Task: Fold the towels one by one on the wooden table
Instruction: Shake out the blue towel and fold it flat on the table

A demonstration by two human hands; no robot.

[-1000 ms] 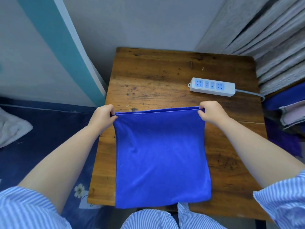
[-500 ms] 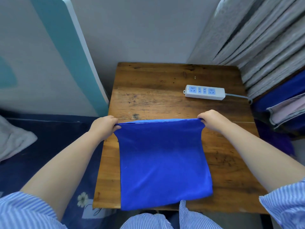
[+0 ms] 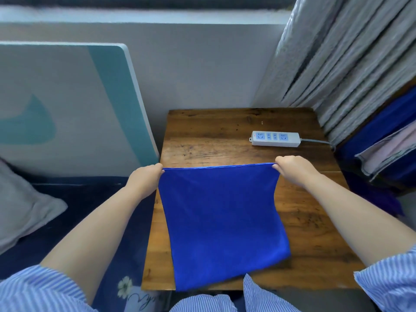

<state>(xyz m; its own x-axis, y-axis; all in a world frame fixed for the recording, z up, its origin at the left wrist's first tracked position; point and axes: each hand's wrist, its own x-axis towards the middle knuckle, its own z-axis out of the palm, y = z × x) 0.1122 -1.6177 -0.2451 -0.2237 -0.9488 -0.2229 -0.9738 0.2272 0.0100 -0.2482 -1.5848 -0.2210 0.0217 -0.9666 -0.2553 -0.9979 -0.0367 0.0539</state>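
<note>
**Head view: blue towel stretched between both hands, fold in progress**

Your left hand [image 3: 145,176] pinches the far-left corner of the plain royal-blue cloth towel [image 3: 222,221], fingers curled around the edge. Your right hand [image 3: 292,168] does the same at the far-right corner. The far edge is pulled taut and straight between them, and looks like more than one layer, so my read is it's already doubled once.

Towel location: on the dark-stained wooden table [image 3: 315,233], running from the middle of the top toward you. The near edge hangs just over the table's front lip. The far edge looks slightly lifted off the wood; can't confirm from this angle.

For this step:
- Keep the tension even on both corners, since that's what keeps the far edge straight.
- Move both hands together. If one leads, the fold skews.
- The left side edge sits close to the table's left edge. Shift slightly right if you want full support under the cloth.
- Match corners to corners before letting go, then flatten with open palms from the middle outward.
- Thin cloth like this will likely slide on the wood, so set it down rather than dragging it.

White plastic power strip [image 3: 275,138] with grey cord sits further back on the right, apart from the towel. Keep the fold short of it.
</note>
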